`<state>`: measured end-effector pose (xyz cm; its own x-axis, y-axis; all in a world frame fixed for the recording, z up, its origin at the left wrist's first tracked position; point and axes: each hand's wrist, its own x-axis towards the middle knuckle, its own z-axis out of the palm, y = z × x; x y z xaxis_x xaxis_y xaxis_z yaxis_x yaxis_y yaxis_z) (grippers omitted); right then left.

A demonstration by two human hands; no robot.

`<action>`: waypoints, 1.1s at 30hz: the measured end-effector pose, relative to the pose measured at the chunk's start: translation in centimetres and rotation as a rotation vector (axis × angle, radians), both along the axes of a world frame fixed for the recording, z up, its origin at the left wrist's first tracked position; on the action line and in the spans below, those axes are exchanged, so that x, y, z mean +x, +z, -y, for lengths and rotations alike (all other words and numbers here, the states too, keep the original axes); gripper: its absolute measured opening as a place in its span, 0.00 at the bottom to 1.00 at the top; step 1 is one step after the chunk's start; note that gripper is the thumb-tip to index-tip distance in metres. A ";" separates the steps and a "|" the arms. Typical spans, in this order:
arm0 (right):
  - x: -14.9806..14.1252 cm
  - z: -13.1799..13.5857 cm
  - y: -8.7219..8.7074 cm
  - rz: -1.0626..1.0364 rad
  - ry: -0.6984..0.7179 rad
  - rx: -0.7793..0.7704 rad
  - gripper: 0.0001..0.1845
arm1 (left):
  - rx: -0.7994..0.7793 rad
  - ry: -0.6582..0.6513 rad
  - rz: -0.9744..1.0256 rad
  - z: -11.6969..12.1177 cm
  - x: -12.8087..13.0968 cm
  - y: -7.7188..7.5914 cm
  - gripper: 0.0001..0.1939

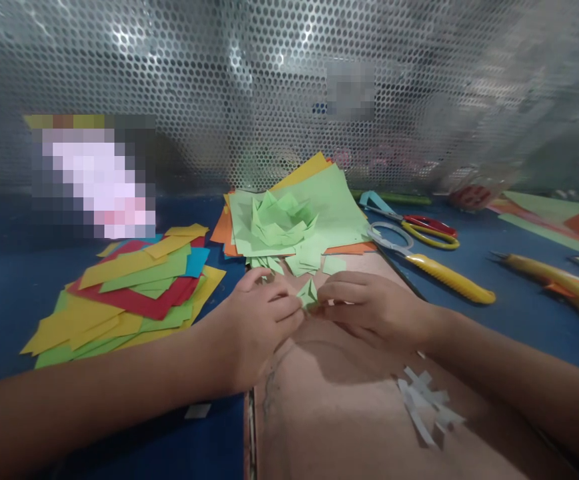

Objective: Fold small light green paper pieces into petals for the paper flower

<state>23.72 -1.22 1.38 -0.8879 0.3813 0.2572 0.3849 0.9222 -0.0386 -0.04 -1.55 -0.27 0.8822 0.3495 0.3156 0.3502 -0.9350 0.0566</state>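
A small folded piece of green paper (308, 294) stands between my two hands, above the pale board (314, 407). My left hand (262, 320) has its fingertips closed on the left side of this paper. From the other side, the fingers of my right hand (374, 310) pinch its right edge; the thumb is partly hidden. Just beyond lie several loose green folded pieces (307, 259). Behind them, a ring of joined green folded paper (283, 220) rests on a stack of green sheets (342, 210), with orange and yellow sheets below.
Coloured paper pieces (134, 287) are heaped at left. On the right lie scissors with red and yellow handles (429, 230), a tool with a yellow grip (452, 278) and a yellow glue gun (554, 277). White paper strips (424, 400) lie near me. A perforated metal panel (194, 87) rises behind.
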 end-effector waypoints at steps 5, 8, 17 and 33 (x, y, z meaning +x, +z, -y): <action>0.5 -0.2 0.1 -0.037 -0.012 0.010 0.15 | 0.028 0.010 -0.015 0.0 0.0 0.0 0.20; 0.8 -0.5 -0.1 -0.094 -0.031 -0.050 0.15 | -0.003 0.009 -0.015 0.0 -0.1 -0.1 0.21; 1.0 -1.1 -0.8 -0.180 -0.038 -0.205 0.08 | -0.266 -0.001 0.085 -0.5 -0.2 0.1 0.21; -0.6 -0.8 -1.3 -0.049 -0.215 -0.175 0.10 | -0.241 0.021 0.041 -0.4 -0.2 0.3 0.19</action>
<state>23.09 -0.46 0.12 -0.7701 0.6020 0.2113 0.5646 0.7972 -0.2136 -0.20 -1.18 0.05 0.8621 0.4371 0.2562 0.3622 -0.8853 0.2916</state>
